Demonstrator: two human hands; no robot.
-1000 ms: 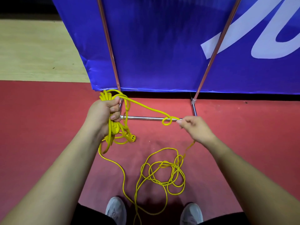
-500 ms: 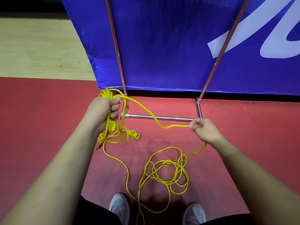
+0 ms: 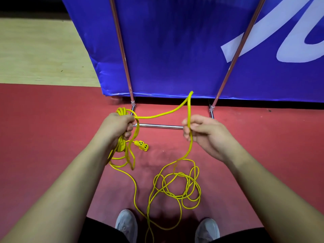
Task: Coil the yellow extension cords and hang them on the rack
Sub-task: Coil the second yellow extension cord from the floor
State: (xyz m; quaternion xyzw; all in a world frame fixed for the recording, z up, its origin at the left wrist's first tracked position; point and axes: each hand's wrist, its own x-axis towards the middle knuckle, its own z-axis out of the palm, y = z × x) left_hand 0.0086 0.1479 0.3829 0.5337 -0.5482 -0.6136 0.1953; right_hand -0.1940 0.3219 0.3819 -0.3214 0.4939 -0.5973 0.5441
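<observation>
Left hand (image 3: pixel 116 128) grips the coiled yellow cord (image 3: pixel 121 145); right hand (image 3: pixel 205 134) apparently pinches a raised loop. Loose turns lie on red floor (image 3: pixel 52 128) near the rack (image 3: pixel 157 126) base.

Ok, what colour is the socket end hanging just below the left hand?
The socket end is yellow with dark slots, like its cord; head view.

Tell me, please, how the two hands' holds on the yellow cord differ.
The left hand grips a bundle of coiled loops; the right hand pinches one strand. Loops hang below the left hand; a bend arcs above the right hand. Both hold the yellow cord.
</observation>
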